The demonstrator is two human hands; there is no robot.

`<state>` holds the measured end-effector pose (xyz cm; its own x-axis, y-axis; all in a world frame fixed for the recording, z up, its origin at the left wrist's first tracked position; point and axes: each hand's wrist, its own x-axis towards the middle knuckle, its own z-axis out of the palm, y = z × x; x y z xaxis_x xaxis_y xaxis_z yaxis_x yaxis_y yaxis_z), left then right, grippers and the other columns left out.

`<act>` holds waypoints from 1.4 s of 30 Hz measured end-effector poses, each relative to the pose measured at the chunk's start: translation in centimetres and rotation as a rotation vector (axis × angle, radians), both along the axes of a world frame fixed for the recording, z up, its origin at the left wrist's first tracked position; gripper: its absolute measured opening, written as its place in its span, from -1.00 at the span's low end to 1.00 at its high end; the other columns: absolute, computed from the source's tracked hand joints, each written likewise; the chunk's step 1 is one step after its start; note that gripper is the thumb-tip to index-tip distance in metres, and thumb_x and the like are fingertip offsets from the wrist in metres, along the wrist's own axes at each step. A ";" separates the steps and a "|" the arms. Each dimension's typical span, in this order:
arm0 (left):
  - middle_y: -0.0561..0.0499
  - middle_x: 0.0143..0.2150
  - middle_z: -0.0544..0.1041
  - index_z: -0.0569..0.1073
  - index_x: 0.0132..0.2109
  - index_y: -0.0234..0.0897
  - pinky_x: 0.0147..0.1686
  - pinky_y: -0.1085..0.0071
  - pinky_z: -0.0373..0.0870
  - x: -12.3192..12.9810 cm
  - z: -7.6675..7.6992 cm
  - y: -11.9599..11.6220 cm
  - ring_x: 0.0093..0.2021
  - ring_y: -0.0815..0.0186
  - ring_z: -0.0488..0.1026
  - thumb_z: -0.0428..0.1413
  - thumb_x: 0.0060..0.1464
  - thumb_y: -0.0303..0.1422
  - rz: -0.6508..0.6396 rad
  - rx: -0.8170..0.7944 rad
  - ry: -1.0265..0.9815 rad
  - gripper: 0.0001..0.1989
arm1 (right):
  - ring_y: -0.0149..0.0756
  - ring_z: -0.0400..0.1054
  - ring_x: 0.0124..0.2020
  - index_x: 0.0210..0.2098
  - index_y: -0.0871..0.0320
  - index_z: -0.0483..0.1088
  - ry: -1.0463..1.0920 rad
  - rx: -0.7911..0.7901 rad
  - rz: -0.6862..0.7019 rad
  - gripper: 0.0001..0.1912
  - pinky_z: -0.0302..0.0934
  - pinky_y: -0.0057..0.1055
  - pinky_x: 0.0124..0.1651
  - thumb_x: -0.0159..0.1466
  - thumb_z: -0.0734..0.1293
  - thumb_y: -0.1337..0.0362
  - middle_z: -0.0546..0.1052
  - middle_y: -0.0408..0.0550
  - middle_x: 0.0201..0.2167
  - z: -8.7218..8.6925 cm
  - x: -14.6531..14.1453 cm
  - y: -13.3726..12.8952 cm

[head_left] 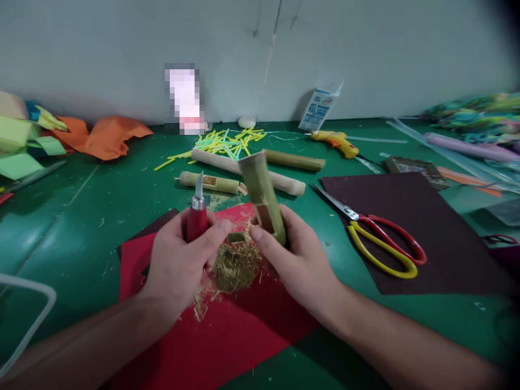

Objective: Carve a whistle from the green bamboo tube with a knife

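My left hand (182, 254) is wrapped round the red handle of a carving knife (197, 216), its short blade pointing up. In my right hand (296, 249) is a green bamboo tube (260, 181), tilted, with a rectangular opening cut near its lower end. My right thumb presses beside that opening. The blade and the tube are apart. Between and below my hands, a heap of bamboo shavings (238, 265) lies on a red sheet (227, 341). Just beyond the knife rests another bamboo tube (219, 183) with a slot cut in it.
Red-and-yellow scissors (382, 241) lie on a dark sheet (439, 233) at right. Behind are a pale stick (284, 180), a bamboo length (294, 160), yellow strips (227, 143) and a yellow glue gun (337, 142). Orange paper (109, 135) sits at left. A wall closes the far side.
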<state>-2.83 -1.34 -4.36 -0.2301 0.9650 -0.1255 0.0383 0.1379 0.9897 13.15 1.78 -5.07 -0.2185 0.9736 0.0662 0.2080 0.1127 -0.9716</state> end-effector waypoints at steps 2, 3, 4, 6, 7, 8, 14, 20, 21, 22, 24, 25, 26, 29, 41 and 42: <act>0.21 -0.64 0.26 0.44 -0.20 -0.20 -0.65 0.56 0.17 -0.1 0.4 0.4 -0.64 0.49 0.18 0.21 0.00 -0.14 0.032 0.017 -0.020 -0.72 | -0.40 0.22 -0.47 -0.24 0.10 0.33 -0.138 0.083 0.074 -0.78 0.14 -0.44 -0.47 0.20 0.35 0.13 0.36 -0.19 -0.47 -0.3 0.0 -0.1; 0.21 -0.62 0.28 0.45 -0.21 -0.20 -0.63 0.57 0.20 -0.1 0.7 0.6 -0.63 0.50 0.19 0.24 -0.03 -0.16 0.045 0.028 0.004 -0.71 | -0.39 0.23 -0.46 -0.20 0.09 0.33 -0.170 0.107 0.110 -0.78 0.15 -0.43 -0.46 0.21 0.34 0.15 0.37 -0.18 -0.45 -0.5 0.0 -0.2; 0.21 -0.61 0.30 0.46 -0.25 -0.21 -0.61 0.57 0.23 0.0 0.9 0.6 -0.62 0.50 0.21 0.26 -0.06 -0.17 0.055 0.041 0.052 -0.73 | -0.38 0.24 -0.46 -0.17 0.09 0.33 -0.187 0.120 0.134 -0.78 0.15 -0.43 -0.46 0.21 0.33 0.16 0.38 -0.18 -0.45 -0.6 0.0 -0.3; 0.19 -0.58 0.36 0.45 -0.38 -0.24 -0.55 0.57 0.31 0.1 1.3 0.7 -0.57 0.48 0.28 0.28 -0.10 -0.22 0.067 0.062 0.180 -0.78 | -0.39 0.24 -0.48 -0.16 0.08 0.32 -0.201 0.130 0.155 -0.78 0.15 -0.44 -0.48 0.21 0.32 0.18 0.39 -0.18 -0.44 -0.8 -0.1 -0.5; 0.17 -0.55 0.39 0.45 -0.41 -0.24 -0.53 0.56 0.34 0.2 1.3 0.7 -0.54 0.47 0.32 0.28 -0.10 -0.24 0.064 0.074 0.236 -0.80 | -0.39 0.25 -0.48 -0.16 0.08 0.32 -0.206 0.129 0.154 -0.78 0.15 -0.45 -0.49 0.21 0.32 0.19 0.40 -0.18 -0.44 -0.8 -0.1 -0.6; 0.16 -0.53 0.43 0.47 -0.42 -0.24 -0.51 0.55 0.36 0.2 1.4 0.6 -0.51 0.45 0.36 0.27 -0.09 -0.27 0.060 0.086 0.275 -0.83 | -0.39 0.26 -0.47 -0.15 0.08 0.32 -0.208 0.127 0.150 -0.78 0.16 -0.45 -0.49 0.21 0.32 0.19 0.41 -0.18 -0.43 -0.7 -0.1 -0.7; 0.14 -0.51 0.52 0.53 -0.35 -0.23 -0.50 0.54 0.39 0.3 1.2 0.7 -0.49 0.40 0.44 0.22 -0.07 -0.32 0.075 0.084 0.351 -0.90 | -0.37 0.30 -0.40 -0.12 0.10 0.33 -0.150 0.071 0.153 -0.76 0.23 -0.46 -0.40 0.23 0.30 0.21 0.45 -0.15 -0.36 -0.2 -0.3 -0.9; 0.16 -0.60 0.43 0.50 -0.36 -0.24 -0.57 0.54 0.30 -0.2 1.0 0.8 -0.57 0.43 0.36 0.19 -0.02 -0.27 0.017 0.084 0.358 -0.87 | -0.46 0.26 -0.51 -0.18 0.10 0.33 0.135 -0.200 0.211 -0.74 0.20 -0.53 -0.50 0.15 0.39 0.22 0.38 -0.22 -0.46 0.2 -0.6 -0.9; 0.16 -0.60 0.42 0.49 -0.38 -0.25 -0.57 0.54 0.30 -0.4 0.9 0.9 -0.58 0.44 0.35 0.19 -0.01 -0.27 -0.010 0.086 0.345 -0.86 | -0.48 0.23 -0.59 -0.20 0.10 0.32 0.221 -0.293 0.254 -0.75 0.16 -0.55 -0.57 0.17 0.38 0.19 0.35 -0.25 -0.51 0.2 -0.6 -0.8; 0.16 -0.60 0.41 0.47 -0.40 -0.25 -0.56 0.54 0.29 -0.5 0.9 1.0 -0.58 0.45 0.34 0.18 0.01 -0.26 -0.037 0.088 0.327 -0.85 | -0.51 0.18 -0.66 -0.22 0.10 0.30 0.309 -0.387 0.309 -0.77 0.10 -0.56 -0.65 0.19 0.35 0.16 0.31 -0.28 -0.58 0.3 -0.6 -0.8; 0.16 -0.60 0.41 0.44 -0.45 -0.26 -0.54 0.54 0.29 -0.8 1.0 1.1 -0.59 0.47 0.32 0.15 0.03 -0.28 -0.088 0.095 0.286 -0.83 | -0.53 0.07 -0.77 -0.27 0.10 0.27 0.466 -0.549 0.439 -0.80 -0.02 -0.59 -0.74 0.25 0.30 0.11 0.24 -0.32 -0.67 0.5 -0.5 -0.6; 0.16 -0.60 0.41 0.43 -0.46 -0.26 -0.55 0.54 0.28 -0.9 1.1 1.2 -0.60 0.48 0.31 0.15 0.04 -0.29 -0.107 0.101 0.258 -0.82 | -0.54 0.06 -0.79 -0.29 0.11 0.26 0.532 -0.610 0.495 -0.80 -0.03 -0.60 -0.76 0.26 0.28 0.10 0.24 -0.32 -0.68 0.6 -0.5 -0.5; 0.16 -0.60 0.41 0.42 -0.46 -0.27 -0.56 0.54 0.27 -1.0 1.1 1.3 -0.61 0.48 0.29 0.15 0.04 -0.30 -0.125 0.108 0.223 -0.83 | -0.54 0.05 -0.79 -0.30 0.11 0.26 0.587 -0.663 0.533 -0.80 -0.02 -0.61 -0.76 0.27 0.27 0.11 0.24 -0.32 -0.69 0.6 -0.4 -0.4; 0.15 -0.59 0.42 0.42 -0.46 -0.28 -0.61 0.55 0.20 -0.9 1.2 1.2 -0.65 0.52 0.22 0.15 0.02 -0.33 -0.181 0.104 0.120 -0.85 | -0.57 -0.01 -0.81 -0.31 0.12 0.27 0.717 -0.841 0.589 -0.80 -0.03 -0.63 -0.78 0.28 0.24 0.11 0.23 -0.32 -0.69 0.7 0.0 -0.1; 0.15 -0.54 0.36 0.47 -0.07 -0.21 -0.63 0.54 0.14 -2.0 1.2 2.1 -0.61 0.47 0.17 0.13 0.06 -0.07 -0.072 0.063 0.375 -0.62 | -0.56 0.09 -0.76 -0.33 0.13 0.27 0.493 -0.436 0.242 -0.76 -0.03 -0.57 -0.71 0.15 0.40 0.16 0.27 -0.33 -0.67 0.0 -0.2 0.1; 0.14 -0.51 0.38 0.45 -0.07 -0.21 -0.63 0.54 0.15 -1.9 1.0 1.9 -0.61 0.47 0.18 0.08 0.10 -0.07 -0.113 0.080 0.353 -0.63 | -0.56 0.10 -0.75 -0.32 0.12 0.27 0.456 -0.390 0.183 -0.74 -0.02 -0.56 -0.70 0.14 0.41 0.17 0.26 -0.34 -0.67 -0.1 -0.2 0.1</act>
